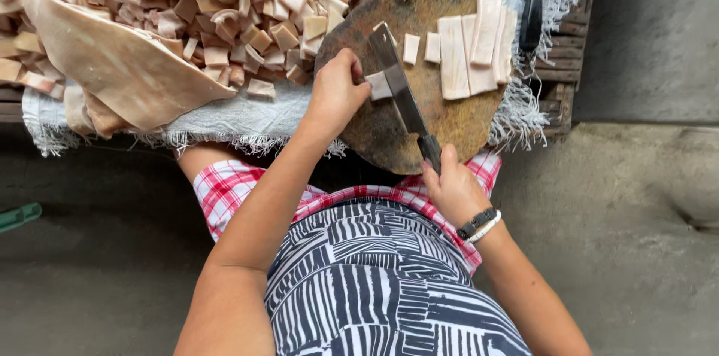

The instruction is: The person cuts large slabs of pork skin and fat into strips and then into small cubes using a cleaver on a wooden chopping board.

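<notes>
The right hand (pixel 453 187) grips the cleaver (pixel 401 90) handle, the left hand (pixel 335 90) fingers pinch a pale strip piece (pixel 379 85) on the round board (pixel 389 131), probably mid-cut; the next chop needs fingers kept aside.

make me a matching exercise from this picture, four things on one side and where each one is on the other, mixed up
Things:
1. cleaver
2. long pale strips
3. heap of cut pieces
4. large flat sheet

Places:
A. piled on the white cloth, left of the round board
B. side by side on the right part of the board
C. handle in the right hand, blade on the board beside the left hand
D. draped over the left edge of the heap

Pairs: 1-C, 2-B, 3-A, 4-D
</notes>
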